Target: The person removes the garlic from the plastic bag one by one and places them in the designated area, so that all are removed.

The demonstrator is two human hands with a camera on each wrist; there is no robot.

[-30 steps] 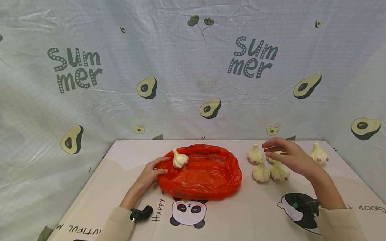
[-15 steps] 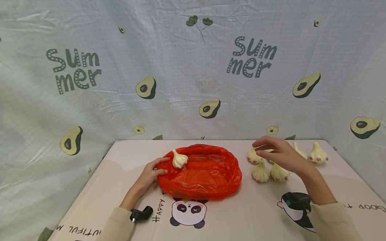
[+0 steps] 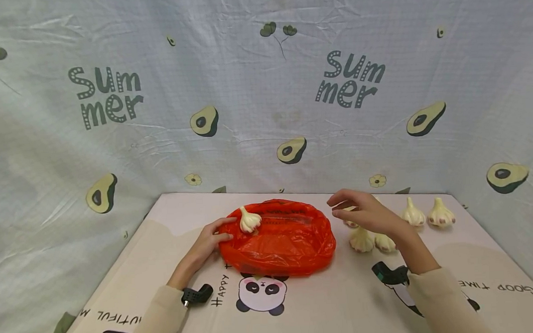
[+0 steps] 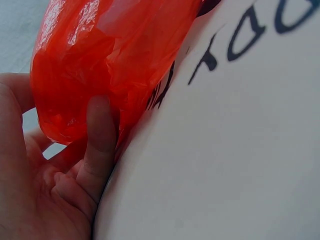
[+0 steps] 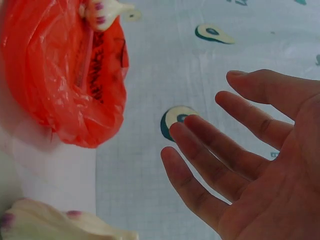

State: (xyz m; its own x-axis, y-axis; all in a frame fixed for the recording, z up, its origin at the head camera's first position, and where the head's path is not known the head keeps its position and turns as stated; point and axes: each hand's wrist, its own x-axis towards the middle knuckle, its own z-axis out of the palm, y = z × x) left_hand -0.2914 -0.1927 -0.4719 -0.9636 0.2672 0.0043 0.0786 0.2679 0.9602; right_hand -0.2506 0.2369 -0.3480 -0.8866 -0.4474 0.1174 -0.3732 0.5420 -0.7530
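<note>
A red plastic bag (image 3: 277, 246) lies with its mouth spread wide and its rim rolled down. My left hand (image 3: 207, 240) holds its left edge; in the left wrist view the fingers and thumb (image 4: 100, 125) bend round the red film. One garlic bulb (image 3: 250, 221) rests inside, at the bag's left end. My right hand (image 3: 366, 212) hovers right of the bag with fingers relaxed and apart, holding nothing in the right wrist view. Beneath it sit garlic bulbs, among them a front one (image 3: 361, 240) and its neighbour (image 3: 385, 243); one behind is partly hidden by the hand.
Two more garlic bulbs stand side by side at the far right, a left one (image 3: 412, 212) and a right one (image 3: 441, 213). The table cover (image 3: 328, 309) carries panda prints and lettering. A pale avocado-print curtain (image 3: 244, 87) hangs right behind the table.
My right hand has moved left, from over the garlic bulbs toward the bag, uncovering a bulb at the right. My left hand, the bag and the bulb in it have stayed put.
</note>
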